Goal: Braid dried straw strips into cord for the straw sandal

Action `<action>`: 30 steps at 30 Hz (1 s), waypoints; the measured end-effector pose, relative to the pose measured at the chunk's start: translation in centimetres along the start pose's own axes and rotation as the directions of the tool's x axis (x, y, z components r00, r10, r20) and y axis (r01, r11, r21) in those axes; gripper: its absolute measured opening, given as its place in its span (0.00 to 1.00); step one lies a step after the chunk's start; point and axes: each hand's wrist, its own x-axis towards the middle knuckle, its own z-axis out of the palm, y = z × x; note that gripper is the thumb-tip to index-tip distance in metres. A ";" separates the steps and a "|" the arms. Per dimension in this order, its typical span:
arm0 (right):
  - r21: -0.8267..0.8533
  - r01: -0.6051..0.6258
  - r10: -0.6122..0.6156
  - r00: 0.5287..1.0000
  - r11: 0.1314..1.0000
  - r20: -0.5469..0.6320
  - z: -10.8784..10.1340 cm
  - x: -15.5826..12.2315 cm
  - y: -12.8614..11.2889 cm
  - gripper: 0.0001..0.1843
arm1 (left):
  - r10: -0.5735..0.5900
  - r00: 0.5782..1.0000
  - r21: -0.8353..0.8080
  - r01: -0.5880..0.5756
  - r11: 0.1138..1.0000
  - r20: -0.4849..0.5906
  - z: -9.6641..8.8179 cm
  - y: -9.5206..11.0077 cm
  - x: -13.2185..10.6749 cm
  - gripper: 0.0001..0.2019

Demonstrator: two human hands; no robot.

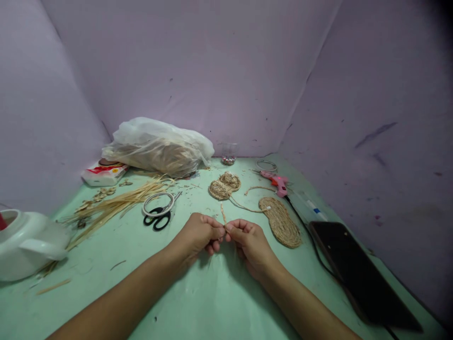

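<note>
My left hand (203, 234) and my right hand (248, 241) meet above the table, thumbs and fingertips pinched close together. Between them they grip a thin straw cord (223, 212), whose short end sticks up past the fingertips. Faint loose strands hang under the fingers. Just beyond lies a coiled straw piece with two rounded lobes (224, 185). A thin cord runs from it toward a flat, sole-shaped coiled straw piece (281, 222) to the right of my hands.
Scissors (156, 219) lie partly under a white ring (158, 204), beside loose straw strips (120, 200). A white pot (31, 245) stands left. A plastic bag (159, 146) sits at the back. On the right are a pink glue gun (278, 182), its cable and a dark phone (361, 274).
</note>
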 end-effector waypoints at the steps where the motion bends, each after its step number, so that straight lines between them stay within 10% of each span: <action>1: -0.037 0.005 -0.006 1.000 0.999 -0.016 0.0 0.0 0.0 0.11 | -0.004 1.000 0.015 0.004 1.000 -0.023 -0.1 0.0 0.1 0.04; 16: -0.150 0.102 -0.104 0.995 0.983 -0.002 -0.2 0.1 0.1 0.09 | 0.017 0.999 0.191 -0.027 0.981 0.052 -1.3 0.5 0.4 0.05; 22: -0.116 0.082 -0.084 0.996 0.990 -0.009 0.0 0.0 0.3 0.10 | -0.103 0.991 -0.005 0.104 0.995 0.083 -1.5 0.7 0.6 0.14; 30: -0.197 0.108 -0.111 0.994 0.974 -0.005 -0.2 0.1 0.5 0.10 | -0.074 0.993 0.043 0.070 0.997 0.091 -1.3 0.5 0.4 0.02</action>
